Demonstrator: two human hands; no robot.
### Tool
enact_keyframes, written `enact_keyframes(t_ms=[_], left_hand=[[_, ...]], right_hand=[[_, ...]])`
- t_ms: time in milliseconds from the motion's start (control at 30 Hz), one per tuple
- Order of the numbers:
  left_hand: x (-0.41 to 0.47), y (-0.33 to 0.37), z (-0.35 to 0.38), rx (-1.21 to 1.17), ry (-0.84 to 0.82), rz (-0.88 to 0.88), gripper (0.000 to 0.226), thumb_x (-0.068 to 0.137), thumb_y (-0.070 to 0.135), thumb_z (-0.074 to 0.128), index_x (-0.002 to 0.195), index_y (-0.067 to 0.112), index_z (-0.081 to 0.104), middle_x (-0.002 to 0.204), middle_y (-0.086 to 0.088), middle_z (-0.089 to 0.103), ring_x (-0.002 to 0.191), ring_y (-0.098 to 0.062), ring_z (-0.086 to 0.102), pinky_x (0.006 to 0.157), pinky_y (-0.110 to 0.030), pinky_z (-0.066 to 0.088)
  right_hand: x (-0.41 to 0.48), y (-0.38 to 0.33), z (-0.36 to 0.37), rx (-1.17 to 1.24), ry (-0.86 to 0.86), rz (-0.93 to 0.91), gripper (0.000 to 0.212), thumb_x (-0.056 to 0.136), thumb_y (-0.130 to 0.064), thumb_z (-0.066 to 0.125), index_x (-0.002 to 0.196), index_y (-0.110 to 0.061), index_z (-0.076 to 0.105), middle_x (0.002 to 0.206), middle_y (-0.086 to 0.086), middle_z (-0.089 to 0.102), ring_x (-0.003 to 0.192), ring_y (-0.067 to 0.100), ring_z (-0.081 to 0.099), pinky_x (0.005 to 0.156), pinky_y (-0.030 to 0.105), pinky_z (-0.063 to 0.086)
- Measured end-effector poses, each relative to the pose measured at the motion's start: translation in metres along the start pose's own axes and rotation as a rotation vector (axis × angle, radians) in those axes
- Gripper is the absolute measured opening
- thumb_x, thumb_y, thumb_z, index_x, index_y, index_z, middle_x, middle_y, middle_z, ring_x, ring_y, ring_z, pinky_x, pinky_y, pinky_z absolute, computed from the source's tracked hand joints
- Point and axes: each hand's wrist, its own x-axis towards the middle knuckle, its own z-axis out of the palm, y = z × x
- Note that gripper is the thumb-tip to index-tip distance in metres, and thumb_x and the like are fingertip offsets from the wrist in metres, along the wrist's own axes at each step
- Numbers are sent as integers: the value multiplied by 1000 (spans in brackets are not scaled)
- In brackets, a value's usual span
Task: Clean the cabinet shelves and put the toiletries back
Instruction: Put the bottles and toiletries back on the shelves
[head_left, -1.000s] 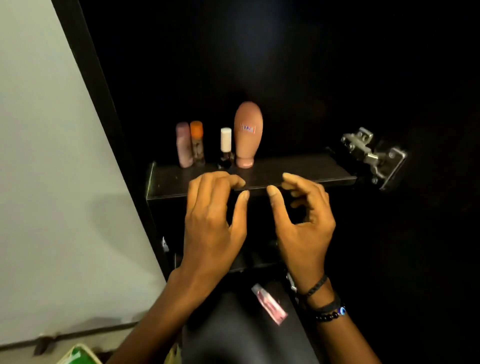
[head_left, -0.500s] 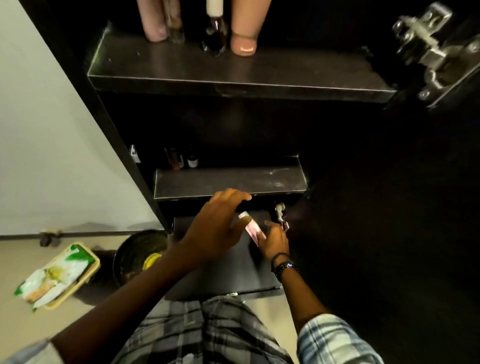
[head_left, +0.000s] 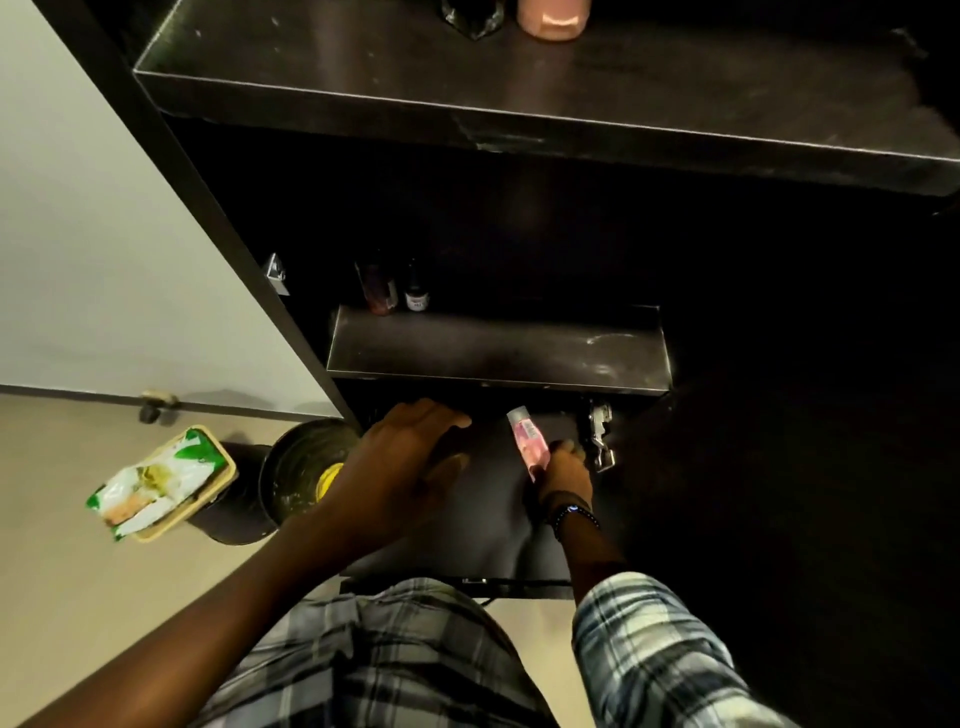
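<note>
Dark cabinet interior, head view, dim light. Lowest shelf (head_left: 483, 525), centre frame: right hand (head_left: 565, 474), grip closed round pink tube (head_left: 530, 441), cap pointing up-frame, just beside metal hinge (head_left: 600, 436). Left hand (head_left: 410, 462): grip wide, fingers spread over the same shelf, holding nothing; contact unclear. Middle shelf (head_left: 498, 353): two small bottles (head_left: 382, 291) at back left. Floor, left of frame: bucket (head_left: 304, 467), wipes packet (head_left: 161, 483).

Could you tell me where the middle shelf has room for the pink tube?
Middle shelf: bare from the two small bottles at its back left across to its right end. Crowded: the bottom ledge, under left hand and right hand.
</note>
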Motion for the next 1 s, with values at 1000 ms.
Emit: enact_keyframes(t_ms=[1000], left_hand=[[-24, -12, -49, -388, 376, 63, 31, 92, 36, 48, 118, 22, 58, 114, 11, 58, 109, -7, 54, 92, -33, 48]], right_hand=[[-86, -156, -130, 1431, 97, 139, 11, 85, 6, 63, 93, 15, 60, 70, 20, 64, 44, 14, 65, 47, 26, 57]])
